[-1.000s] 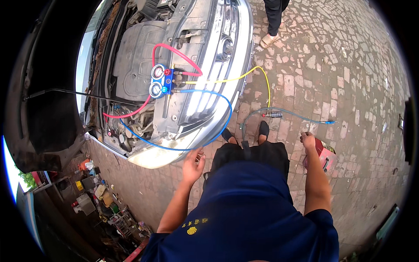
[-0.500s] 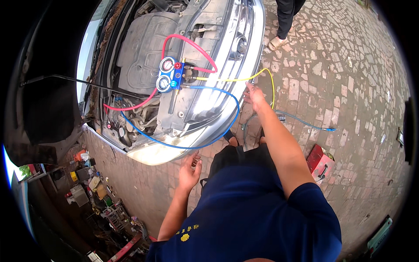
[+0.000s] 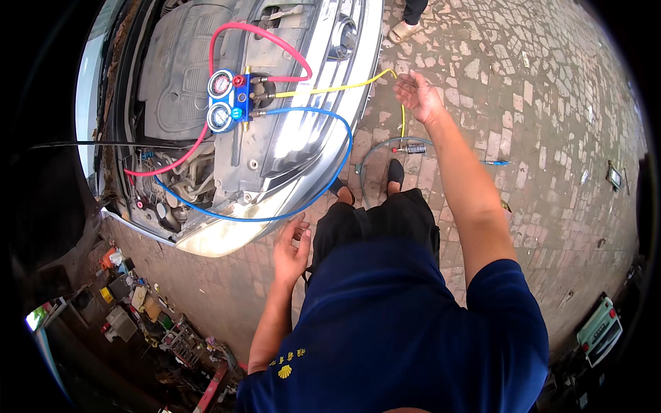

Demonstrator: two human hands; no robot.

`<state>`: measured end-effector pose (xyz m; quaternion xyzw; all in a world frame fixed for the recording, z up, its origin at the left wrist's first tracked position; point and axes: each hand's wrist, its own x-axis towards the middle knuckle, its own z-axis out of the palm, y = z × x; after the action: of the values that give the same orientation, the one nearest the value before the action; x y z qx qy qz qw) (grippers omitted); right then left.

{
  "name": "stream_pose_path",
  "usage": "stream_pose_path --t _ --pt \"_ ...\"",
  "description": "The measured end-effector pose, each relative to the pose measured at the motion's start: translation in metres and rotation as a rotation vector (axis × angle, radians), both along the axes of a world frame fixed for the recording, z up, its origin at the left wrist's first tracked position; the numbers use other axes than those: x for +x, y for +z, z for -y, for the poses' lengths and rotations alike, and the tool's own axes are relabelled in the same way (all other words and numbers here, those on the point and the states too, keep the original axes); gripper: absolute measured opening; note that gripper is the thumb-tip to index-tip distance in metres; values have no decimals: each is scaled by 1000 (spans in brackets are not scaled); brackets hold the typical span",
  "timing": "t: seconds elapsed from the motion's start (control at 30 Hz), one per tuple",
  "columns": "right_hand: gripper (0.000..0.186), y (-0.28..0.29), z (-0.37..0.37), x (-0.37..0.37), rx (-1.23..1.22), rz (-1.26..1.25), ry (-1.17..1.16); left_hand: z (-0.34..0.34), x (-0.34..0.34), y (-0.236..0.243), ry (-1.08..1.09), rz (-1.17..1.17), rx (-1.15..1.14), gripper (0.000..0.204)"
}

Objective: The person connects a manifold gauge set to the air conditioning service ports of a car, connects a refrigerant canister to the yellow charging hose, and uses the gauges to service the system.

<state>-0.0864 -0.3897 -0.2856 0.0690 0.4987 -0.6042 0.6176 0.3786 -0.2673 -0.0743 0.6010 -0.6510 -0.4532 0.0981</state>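
Note:
A blue manifold gauge set (image 3: pixel 237 103) with two round dials lies on the front of the car's engine bay. Red (image 3: pixel 275 43), yellow (image 3: pixel 330 88) and blue (image 3: pixel 350 138) hoses lead off it. My right hand (image 3: pixel 421 100) is stretched out beyond the bumper, fingers apart, beside the bend of the yellow hose; whether the fingertips touch it I cannot tell. From there the yellow hose drops toward a small dark canister (image 3: pixel 414 149) on the bricks. My left hand (image 3: pixel 292 249) hangs with loose, spread fingers by the bumper corner, just below the blue hose, holding nothing.
The car's bumper (image 3: pixel 220 237) borders my left side, under a raised bonnet (image 3: pixel 62 193). A grey hose (image 3: pixel 375 148) with a blue end lies on the brick paving. Another person's foot (image 3: pixel 403 31) stands at the far side. Clutter (image 3: pixel 138 310) lines the lower left; a green case (image 3: pixel 599 330) sits lower right.
My right hand has moved farther out and away from the bumper, its fingers spreading. My left hand stays near the bumper corner. The view has shifted, and my right arm now hides most of the red toolbox.

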Motion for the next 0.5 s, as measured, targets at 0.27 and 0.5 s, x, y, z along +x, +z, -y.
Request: stream_pose_path --t 0.27,0.5 --pt "74 -68 74 88 128 105 -315 19 -16 16 -67 -69 -92 40" --pt "33 -76 95 58 178 109 -241 -18 11 1 99 -84 118 38"
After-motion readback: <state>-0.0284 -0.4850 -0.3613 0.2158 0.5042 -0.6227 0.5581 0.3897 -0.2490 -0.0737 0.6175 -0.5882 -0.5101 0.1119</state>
